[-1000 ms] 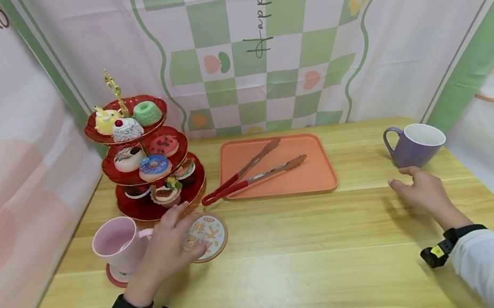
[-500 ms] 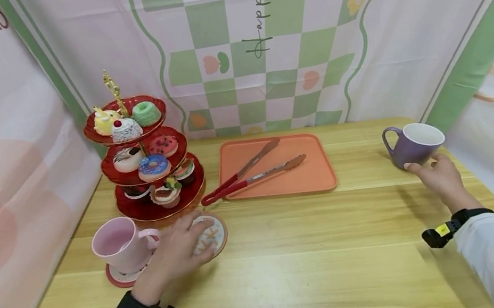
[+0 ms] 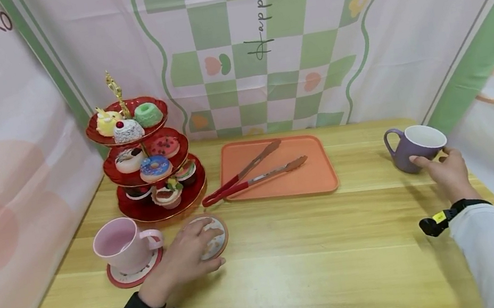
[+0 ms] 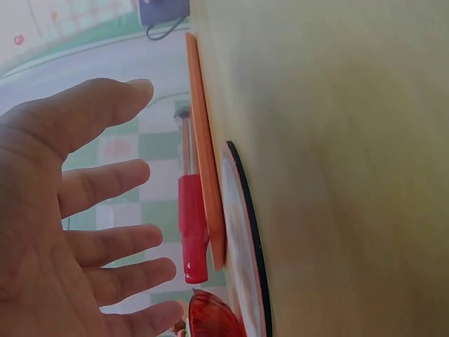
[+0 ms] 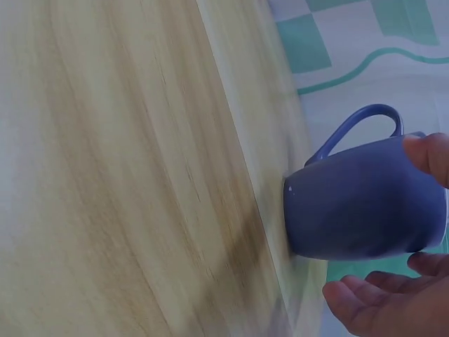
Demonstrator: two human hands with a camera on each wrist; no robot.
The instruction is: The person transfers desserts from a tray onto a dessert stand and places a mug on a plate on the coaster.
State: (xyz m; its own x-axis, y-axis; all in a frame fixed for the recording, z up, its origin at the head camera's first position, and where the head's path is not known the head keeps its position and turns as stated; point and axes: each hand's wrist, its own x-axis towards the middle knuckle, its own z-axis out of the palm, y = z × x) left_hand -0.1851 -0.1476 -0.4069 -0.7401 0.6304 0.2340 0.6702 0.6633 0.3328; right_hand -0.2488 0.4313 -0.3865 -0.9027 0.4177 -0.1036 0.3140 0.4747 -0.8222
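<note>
My left hand (image 3: pixel 186 258) is spread over a round coaster (image 3: pixel 219 242), hiding much of it. The left wrist view shows its fingers extended and apart, with the coaster's edge (image 4: pixel 245 232) beyond the fingertips. At the table's right side, my right hand (image 3: pixel 449 173) reaches around a purple mug (image 3: pixel 404 153), white inside, standing upright with its handle to the left. In the right wrist view the thumb (image 5: pixel 431 156) overlaps the mug (image 5: pixel 365 200) on one side. The fingers (image 5: pixel 372 298) lie along the other side, loosely bent, with a gap to the mug at the lower ones.
A pink mug (image 3: pixel 121 249) stands on a red-rimmed coaster (image 3: pixel 124 282) left of my left hand. Behind it rises a three-tier red stand (image 3: pixel 145 216) with cakes and donuts. Red-handled tongs (image 3: pixel 233 191) lie partly across an orange tray (image 3: pixel 314 178). Patterned cloth surrounds the table.
My right hand has moved right and forward to the purple mug, its thumb now in front of the body. My left hand has shifted right over the coaster. The mugs have stayed put.
</note>
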